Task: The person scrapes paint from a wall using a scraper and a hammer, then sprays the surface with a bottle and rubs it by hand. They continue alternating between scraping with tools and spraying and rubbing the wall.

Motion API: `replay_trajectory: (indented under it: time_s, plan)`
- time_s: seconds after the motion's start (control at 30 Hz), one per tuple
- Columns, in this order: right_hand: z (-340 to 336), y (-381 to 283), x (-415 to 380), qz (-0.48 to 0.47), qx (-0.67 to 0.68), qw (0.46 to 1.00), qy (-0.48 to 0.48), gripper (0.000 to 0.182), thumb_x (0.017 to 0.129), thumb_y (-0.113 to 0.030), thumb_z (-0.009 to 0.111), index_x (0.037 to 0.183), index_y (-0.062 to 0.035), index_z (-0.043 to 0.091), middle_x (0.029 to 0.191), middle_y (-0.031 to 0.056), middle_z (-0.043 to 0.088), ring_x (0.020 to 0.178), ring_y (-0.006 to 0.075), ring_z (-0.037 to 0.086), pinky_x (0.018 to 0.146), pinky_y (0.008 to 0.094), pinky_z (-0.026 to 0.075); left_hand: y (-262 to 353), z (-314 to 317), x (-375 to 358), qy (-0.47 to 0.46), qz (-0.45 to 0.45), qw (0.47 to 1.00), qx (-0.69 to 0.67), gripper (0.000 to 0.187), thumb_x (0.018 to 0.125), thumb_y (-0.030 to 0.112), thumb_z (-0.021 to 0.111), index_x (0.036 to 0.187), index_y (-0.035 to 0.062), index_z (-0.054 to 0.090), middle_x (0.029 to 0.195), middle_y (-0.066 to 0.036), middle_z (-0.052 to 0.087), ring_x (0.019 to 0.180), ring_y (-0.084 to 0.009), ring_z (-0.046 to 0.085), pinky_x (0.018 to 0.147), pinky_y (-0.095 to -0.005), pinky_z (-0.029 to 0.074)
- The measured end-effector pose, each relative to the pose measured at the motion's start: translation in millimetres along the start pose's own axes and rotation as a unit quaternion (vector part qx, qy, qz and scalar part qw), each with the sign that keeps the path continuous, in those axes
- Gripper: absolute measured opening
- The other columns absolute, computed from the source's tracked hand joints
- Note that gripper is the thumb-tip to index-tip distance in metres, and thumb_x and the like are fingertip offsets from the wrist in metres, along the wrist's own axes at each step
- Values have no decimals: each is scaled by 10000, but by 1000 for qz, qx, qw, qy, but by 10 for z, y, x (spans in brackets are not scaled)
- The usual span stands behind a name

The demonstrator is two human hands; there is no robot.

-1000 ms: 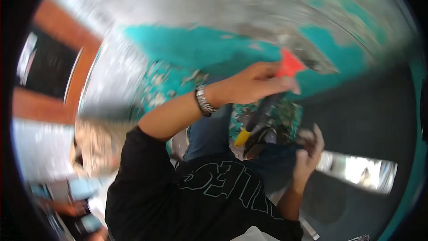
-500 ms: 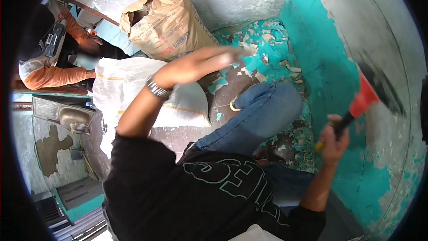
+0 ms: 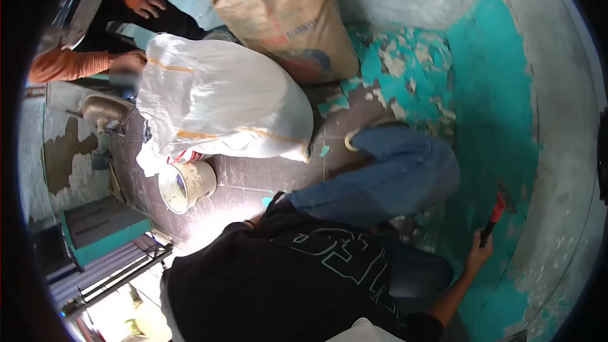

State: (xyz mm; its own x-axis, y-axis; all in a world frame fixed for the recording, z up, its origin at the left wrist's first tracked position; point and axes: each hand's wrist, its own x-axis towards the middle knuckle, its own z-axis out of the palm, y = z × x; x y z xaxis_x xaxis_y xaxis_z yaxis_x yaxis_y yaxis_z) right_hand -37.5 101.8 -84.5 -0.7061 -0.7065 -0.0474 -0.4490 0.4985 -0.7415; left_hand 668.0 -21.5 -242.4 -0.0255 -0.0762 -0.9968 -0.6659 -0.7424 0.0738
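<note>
On the right, my right hand (image 3: 479, 252) is wrapped round the black handle of a scraper (image 3: 498, 208) with a red neck. Its blade is up against the green painted wall (image 3: 484, 107), near the edge where bare grey wall (image 3: 563, 171) begins. My left hand does not show; only a little of the left wrist appears beside my black sleeve, at the lower middle. My bent knee in blue jeans (image 3: 405, 171) lies between my body and the wall.
Peeled paint flakes (image 3: 415, 69) cover the floor by the corner. A brown paper sack (image 3: 291, 19), a white woven sack (image 3: 234, 95) and a bucket (image 3: 199, 180) stand left of them. Another person's orange sleeve (image 3: 76, 64) and hand are at upper left.
The view has shifted, and the bucket now shows. My left hand has dropped from in front of the sacks out of sight. The scraper has moved down and its blade is nearer the wall.
</note>
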Motion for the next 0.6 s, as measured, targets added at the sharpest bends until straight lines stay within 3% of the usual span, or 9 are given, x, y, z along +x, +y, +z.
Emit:
replay_trajectory:
  time_s: [0.03, 0.1, 0.17, 0.27, 0.3, 0.37, 0.4, 0.47, 0.6]
  plan:
    - [68, 29, 46, 0, 2, 1000, -20, 181, 901, -178, 619, 949, -7, 582, 767, -15, 518, 686, 82, 459, 607, 245, 383, -141, -107, -249, -17, 20, 999, -28, 694, 951, 571, 400, 1413, 54, 380, 1418, -138, 443, 1254, -272, 465, 1006, -390, 424]
    - [258, 35, 207, -14, 7, 999, -36, 195, 911, -187, 615, 966, -2, 588, 790, -12, 536, 713, 99, 475, 633, 260, 402, 683, 166, 107, -61, 61, 993, -75, 709, 938, 594, 403, 1385, 44, 415, 1389, -146, 468, 1227, -259, 486, 990, -378, 431]
    - [460, -21, 331, -24, -38, 998, -38, 193, 885, -188, 627, 904, -6, 563, 735, 0, 506, 660, 88, 440, 590, 256, 380, 1071, 376, 99, -108, 99, 982, -116, 728, 924, 617, 407, 1358, 34, 450, 1361, -154, 494, 1200, -246, 507, 974, -366, 439]
    - [775, 4, 440, -32, 12, 998, -45, 206, 886, -197, 630, 888, -4, 561, 709, 14, 496, 650, 105, 437, 581, 281, 385, 1300, 346, -56, -171, 150, 961, -160, 760, 905, 652, 412, 1317, 19, 503, 1318, -166, 533, 1159, -226, 538, 950, -347, 450]
    - [885, 70, 431, -39, 19, 998, -45, 206, 886, -197, 630, 888, -4, 561, 709, 14, 496, 650, 105, 437, 581, 281, 385, 1376, 320, 64, -164, 157, 960, -162, 760, 905, 652, 412, 1317, 19, 503, 1318, -166, 533, 1159, -226, 538, 950, -347, 450]
    - [1014, 193, 391, -76, 4, 997, -14, 224, 888, -208, 628, 872, 3, 554, 678, 29, 481, 638, 134, 439, 569, 311, 391, 1523, 268, 458, -117, 88, 967, -208, 682, 923, 580, 458, 1292, 9, 518, 1310, -119, 551, 1192, -192, 517, 959, -351, 443]
    - [1026, 194, 383, -79, 8, 997, -8, 224, 888, -208, 628, 872, 3, 554, 678, 29, 481, 638, 134, 439, 569, 311, 391, 1586, 259, 561, -114, 94, 968, -204, 682, 923, 580, 458, 1292, 9, 518, 1310, -119, 551, 1192, -192, 517, 959, -351, 443]
    - [972, 158, 298, -53, -32, 997, -53, 244, 884, -216, 631, 874, 12, 545, 667, 59, 481, 633, 160, 445, 574, 326, 400, 1691, 248, 692, -81, 306, 945, -81, 681, 924, 509, 507, 1369, 0, 426, 1316, -196, 538, 1176, -300, 552, 981, -375, 445]
    - [893, -171, 99, 0, -81, 996, -35, 259, 881, -221, 631, 873, 19, 537, 670, 89, 474, 632, 172, 437, 590, 330, 406, 1800, 129, 780, -70, 305, 950, -1, 687, 915, 506, 520, 1369, -1, 424, 1326, -202, 525, 1186, -305, 543, 986, -380, 441]
